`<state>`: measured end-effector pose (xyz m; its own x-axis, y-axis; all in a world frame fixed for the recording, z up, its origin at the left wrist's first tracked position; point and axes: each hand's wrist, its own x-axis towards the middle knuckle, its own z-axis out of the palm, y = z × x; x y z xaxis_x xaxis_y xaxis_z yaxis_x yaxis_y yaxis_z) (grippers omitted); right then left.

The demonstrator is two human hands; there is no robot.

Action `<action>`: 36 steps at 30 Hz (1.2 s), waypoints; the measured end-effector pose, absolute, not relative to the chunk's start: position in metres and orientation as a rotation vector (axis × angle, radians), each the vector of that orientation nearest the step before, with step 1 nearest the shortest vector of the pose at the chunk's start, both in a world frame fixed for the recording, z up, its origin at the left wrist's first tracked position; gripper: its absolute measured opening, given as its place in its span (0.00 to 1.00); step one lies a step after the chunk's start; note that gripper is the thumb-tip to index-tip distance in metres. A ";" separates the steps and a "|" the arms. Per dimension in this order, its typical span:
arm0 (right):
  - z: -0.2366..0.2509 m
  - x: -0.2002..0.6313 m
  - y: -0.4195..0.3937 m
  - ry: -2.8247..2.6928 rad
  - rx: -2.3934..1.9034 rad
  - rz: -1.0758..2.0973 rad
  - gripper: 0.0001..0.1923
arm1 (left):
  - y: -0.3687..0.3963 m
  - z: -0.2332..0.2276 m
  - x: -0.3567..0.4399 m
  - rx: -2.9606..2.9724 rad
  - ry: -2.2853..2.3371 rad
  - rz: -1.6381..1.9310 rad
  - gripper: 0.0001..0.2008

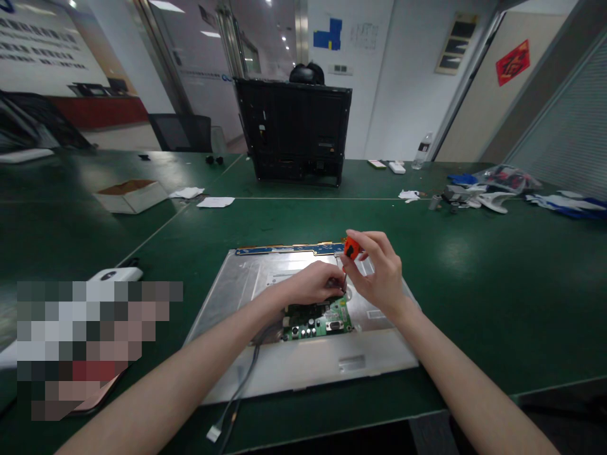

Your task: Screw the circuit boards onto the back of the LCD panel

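Right hand: my fingers pinch the orange screwdriver upright over the circuit board.
Left hand: my fingertips curl together, steadying its tip at the board's far edge.

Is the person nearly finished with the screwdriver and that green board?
Probably not yet. Looks done: the silver panel lies flat with its green circuit board exposed. In hand: the right hand holds an orange-handled screwdriver upright at the board's edge, while the left hand steadies it there. Left: the board still sits on the panel, gray cables trailing off.
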<state>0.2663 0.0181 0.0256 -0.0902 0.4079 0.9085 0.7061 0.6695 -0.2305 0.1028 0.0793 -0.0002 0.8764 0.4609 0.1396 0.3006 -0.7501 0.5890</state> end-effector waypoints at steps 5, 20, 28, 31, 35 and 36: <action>0.026 0.267 0.016 -1.749 -0.904 -0.280 0.24 | 0.081 -0.002 0.102 2.442 0.523 0.374 0.04; 0.025 0.267 0.016 -1.739 -0.897 -0.297 0.26 | 0.082 -0.006 0.102 2.492 0.545 0.372 0.04; 0.026 0.268 0.016 -1.752 -0.901 -0.284 0.25 | 0.081 -0.005 0.103 2.494 0.562 0.351 0.04; 0.026 0.268 0.016 -1.751 -0.896 -0.296 0.25 | 0.081 -0.004 0.103 2.488 0.551 0.362 0.04; 0.026 0.268 0.016 -1.756 -0.888 -0.303 0.26 | 0.080 -0.004 0.103 2.494 0.532 0.370 0.04; 0.026 0.268 0.016 -1.758 -0.889 -0.301 0.26 | 0.081 -0.004 0.103 2.502 0.532 0.365 0.04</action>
